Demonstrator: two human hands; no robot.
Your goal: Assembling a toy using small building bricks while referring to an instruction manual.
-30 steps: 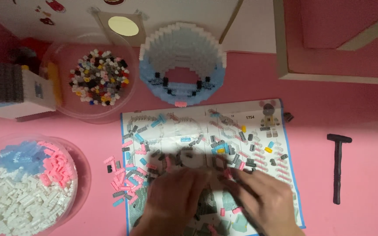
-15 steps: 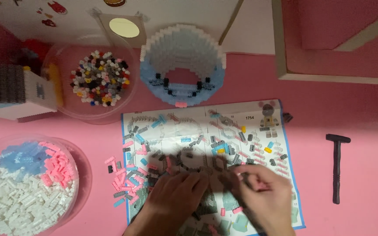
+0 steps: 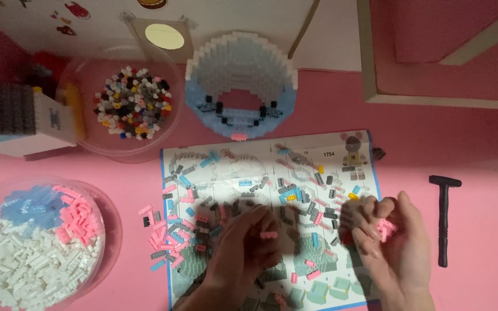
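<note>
My left hand (image 3: 248, 249) hovers over the instruction sheet (image 3: 272, 167) and pinches a small pink brick (image 3: 268, 235) between its fingertips. My right hand (image 3: 390, 239) is cupped at the sheet's right edge, holding a few small pink bricks (image 3: 385, 228) in its palm. Loose pink, blue and grey bricks (image 3: 171, 230) lie scattered over the sheet and just left of it. A round white and light-blue brick model (image 3: 241, 86) with a dark face pattern stands behind the sheet.
A clear bowl of white, pink and blue bricks (image 3: 33, 247) sits at the left. Another clear bowl (image 3: 129, 103) holds mixed coloured bricks at the back. A black and white brick block (image 3: 18, 118) stands far left. A black hammer-shaped tool (image 3: 444, 216) lies at the right.
My hands have drawn apart: the right hand moved right to the sheet's edge with pink bricks, the left stayed near the middle and lifted a pink brick.
</note>
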